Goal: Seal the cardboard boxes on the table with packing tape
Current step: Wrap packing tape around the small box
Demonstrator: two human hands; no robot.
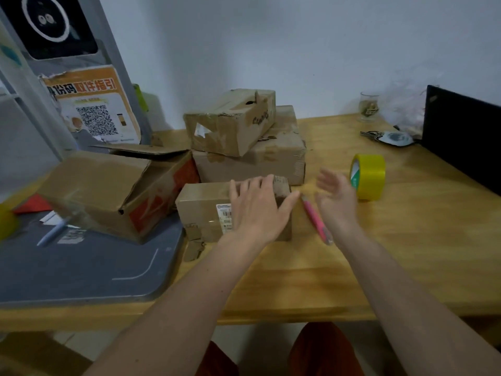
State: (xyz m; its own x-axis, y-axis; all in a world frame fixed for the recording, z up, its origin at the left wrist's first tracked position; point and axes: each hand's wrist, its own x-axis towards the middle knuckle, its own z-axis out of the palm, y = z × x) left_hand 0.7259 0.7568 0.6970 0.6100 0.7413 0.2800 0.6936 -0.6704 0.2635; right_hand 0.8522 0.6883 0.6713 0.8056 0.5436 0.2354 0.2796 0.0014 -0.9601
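left hand flat on small box, fingers spread | right hand open, holding nothing, beside yellow tape roll | pink cutter on counter

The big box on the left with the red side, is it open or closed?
Open. On the big box, one top flap stands raised and a dark gap shows beneath it.

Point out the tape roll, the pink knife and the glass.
tape roll (372, 177), head view, on its yellow outer band.
pink knife (315, 217), head view, on the middle of its handle.
glass (369, 106), head view, on its clear side wall.
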